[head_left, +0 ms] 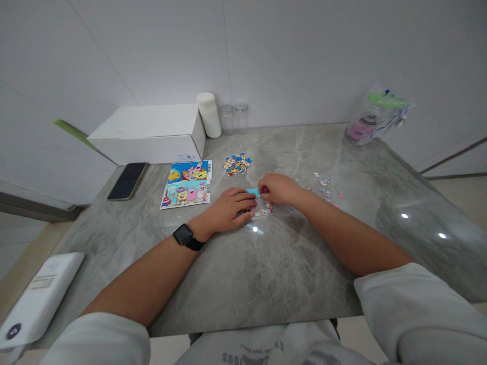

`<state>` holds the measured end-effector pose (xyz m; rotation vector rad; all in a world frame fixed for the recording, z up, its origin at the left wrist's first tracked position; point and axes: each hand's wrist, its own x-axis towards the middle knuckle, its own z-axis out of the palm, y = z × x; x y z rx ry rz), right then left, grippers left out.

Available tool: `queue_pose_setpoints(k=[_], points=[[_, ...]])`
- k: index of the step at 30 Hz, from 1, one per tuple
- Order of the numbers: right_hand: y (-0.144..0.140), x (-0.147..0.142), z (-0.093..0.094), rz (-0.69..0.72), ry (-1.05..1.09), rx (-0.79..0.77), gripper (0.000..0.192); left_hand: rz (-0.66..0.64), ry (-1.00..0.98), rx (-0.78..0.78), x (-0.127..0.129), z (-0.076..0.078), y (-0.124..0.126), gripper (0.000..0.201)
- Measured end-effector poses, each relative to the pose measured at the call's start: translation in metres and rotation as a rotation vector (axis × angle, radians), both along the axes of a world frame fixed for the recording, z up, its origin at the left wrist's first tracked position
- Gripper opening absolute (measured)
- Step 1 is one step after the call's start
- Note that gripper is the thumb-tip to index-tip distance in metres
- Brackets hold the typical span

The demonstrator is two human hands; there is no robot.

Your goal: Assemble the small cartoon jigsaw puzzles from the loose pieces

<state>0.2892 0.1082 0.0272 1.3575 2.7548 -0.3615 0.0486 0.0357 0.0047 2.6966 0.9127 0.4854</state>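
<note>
Grey marbled stone is covering the tabletop [262, 284], and a pale wall [304, 66] is standing behind it. Near the middle, a small puzzle [268, 211] is lying flat, partly hidden under the left hand [233, 209]. That hand is spreading its fingers loosely over the puzzle's left part, pressing down lightly by the look of it and not clasping anything. Meanwhile the right hand [279, 188] is pinching thumb and fingertips together at the upper right; whether a piece is sitting between them, I cannot tell.

Judging by what is showing, the work is partway along: coloured pieces are lining the top and lower right edges, while a greyish patch inside is probably waiting to be filled. Loose pieces [326, 192] are lying scattered beyond the right forearm, seemingly left to place. A separate pile [238, 163] is sitting farther back, apparently untouched. Two picture cards [185, 195] are lying to the left, the lower one overlapping or adjoining the upper.
</note>
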Motion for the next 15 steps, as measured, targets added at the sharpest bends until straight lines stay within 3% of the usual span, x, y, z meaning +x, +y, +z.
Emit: queue_pose_setpoints(k=[15], points=[[0.0042,0.0051,0.0074,-0.029,0.007,0.026,0.016,-0.005,-0.012,0.001,0.0003,0.0025,-0.0008,0.038]])
